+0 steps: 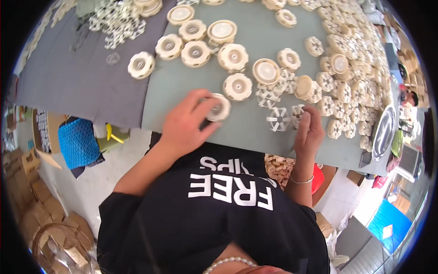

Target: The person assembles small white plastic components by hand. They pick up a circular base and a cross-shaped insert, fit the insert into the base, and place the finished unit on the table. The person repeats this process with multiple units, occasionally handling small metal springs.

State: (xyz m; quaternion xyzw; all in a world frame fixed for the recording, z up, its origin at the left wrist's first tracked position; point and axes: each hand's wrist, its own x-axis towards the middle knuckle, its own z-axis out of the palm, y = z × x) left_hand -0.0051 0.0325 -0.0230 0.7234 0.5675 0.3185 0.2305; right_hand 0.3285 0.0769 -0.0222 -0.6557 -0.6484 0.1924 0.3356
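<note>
My left hand (pixel 185 123) is closed around a cream round plastic housing (pixel 221 108) with a scalloped rim, near the table's front edge. A coiled ring seems to sit in its middle. My right hand (pixel 310 130) pinches a white spoked plastic piece (pixel 297 112), partly hidden by the fingers. Beside it lies another white spoked wheel (pixel 278 119). Just beyond my left hand rests a similar housing (pixel 238 86) with a spring in its centre. A cream round part with a smooth cap (pixel 266 71) stands farther back, by more spoked pieces (pixel 268 95).
Several more round housings (pixel 195 53) lie across the green table mat (pixel 255 137). A dense pile of cream parts (pixel 353 91) covers the right side, near a shiny metal bowl (pixel 384 132). White spoked pieces (pixel 116 20) are heaped on the dark cloth (pixel 86 73) at the left.
</note>
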